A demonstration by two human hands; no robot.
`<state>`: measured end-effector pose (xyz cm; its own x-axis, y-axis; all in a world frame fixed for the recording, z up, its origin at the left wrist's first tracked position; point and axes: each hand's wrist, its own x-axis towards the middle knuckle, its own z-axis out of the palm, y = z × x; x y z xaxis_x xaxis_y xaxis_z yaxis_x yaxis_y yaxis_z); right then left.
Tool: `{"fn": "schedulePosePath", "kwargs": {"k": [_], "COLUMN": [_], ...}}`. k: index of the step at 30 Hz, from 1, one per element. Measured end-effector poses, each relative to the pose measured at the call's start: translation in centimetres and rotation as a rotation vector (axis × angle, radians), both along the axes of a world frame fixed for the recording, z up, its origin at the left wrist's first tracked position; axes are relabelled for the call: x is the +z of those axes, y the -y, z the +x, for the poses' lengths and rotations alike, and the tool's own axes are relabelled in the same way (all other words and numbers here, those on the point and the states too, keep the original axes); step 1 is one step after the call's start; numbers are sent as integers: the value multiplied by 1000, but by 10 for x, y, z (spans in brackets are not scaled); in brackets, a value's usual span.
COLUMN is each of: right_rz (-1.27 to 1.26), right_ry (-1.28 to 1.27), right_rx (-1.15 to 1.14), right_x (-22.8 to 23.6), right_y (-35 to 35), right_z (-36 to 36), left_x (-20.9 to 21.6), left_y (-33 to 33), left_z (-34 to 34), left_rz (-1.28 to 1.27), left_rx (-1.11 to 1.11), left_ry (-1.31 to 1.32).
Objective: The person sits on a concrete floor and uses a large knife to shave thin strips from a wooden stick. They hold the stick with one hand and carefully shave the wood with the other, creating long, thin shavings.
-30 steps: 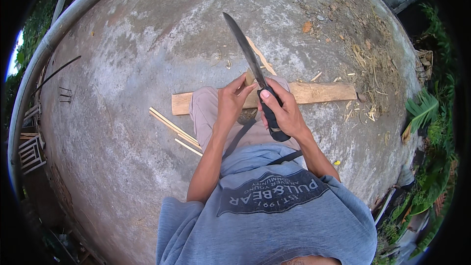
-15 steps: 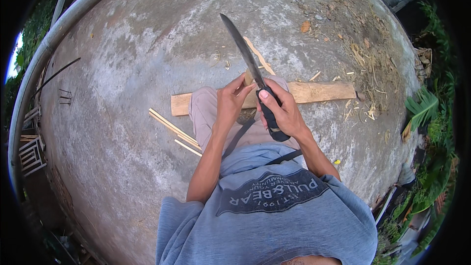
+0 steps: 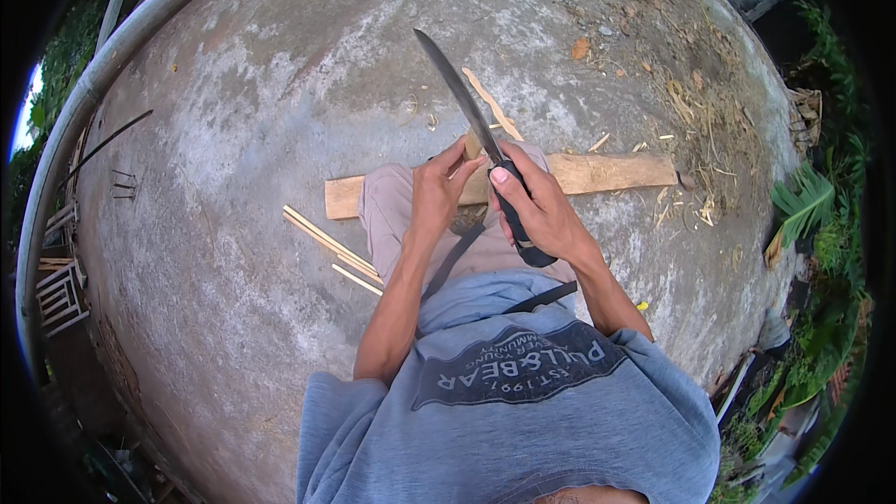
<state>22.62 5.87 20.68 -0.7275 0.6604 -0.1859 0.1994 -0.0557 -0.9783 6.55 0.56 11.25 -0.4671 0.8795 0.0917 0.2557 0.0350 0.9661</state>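
Observation:
My right hand [image 3: 549, 212] is wrapped round the black handle of a machete [image 3: 459, 86], thumb laid along the grip. Its long dark blade slants up and away to the left. Close beside it, my left hand [image 3: 437, 190] pinches a small pale piece of wood [image 3: 473, 146] right against the blade's lower part. Much of that piece is hidden by my fingers and the blade. Under my hands, a long wooden plank [image 3: 611, 175] lies crosswise on the ground, partly covered by my legs.
Several thin wood strips [image 3: 331, 245] lie left of my legs, and a longer split piece [image 3: 490, 103] lies beyond the plank. Shavings [image 3: 706, 213] and dry debris litter the concrete on the right. A curved metal pipe [image 3: 89, 84] borders the left, green plants [image 3: 807, 210] the right.
The machete has shifted slightly, its tip a little further left and its handle a little to the right. My right hand has moved slightly right with it; my left hand has barely moved.

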Motion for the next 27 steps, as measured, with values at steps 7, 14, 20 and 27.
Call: {"fn": "schedulePosePath", "kwargs": {"k": [7,14,20,27], "right_rz": [75,132,104,139], "right_ry": [126,186,166,270], "right_rx": [50,91,102,140], "right_x": [16,18,14,20], "right_y": [2,-3,-1,0], "right_z": [2,-1,0,-4], "left_x": [-4,-13,-10,168], "left_y": [2,7,17,-26], "left_z": [0,4,-14,-54], "left_rz": [-32,52,-216,538], "left_rx": [1,27,-26,218], "left_ry": [-50,-78,-62,-496]}}
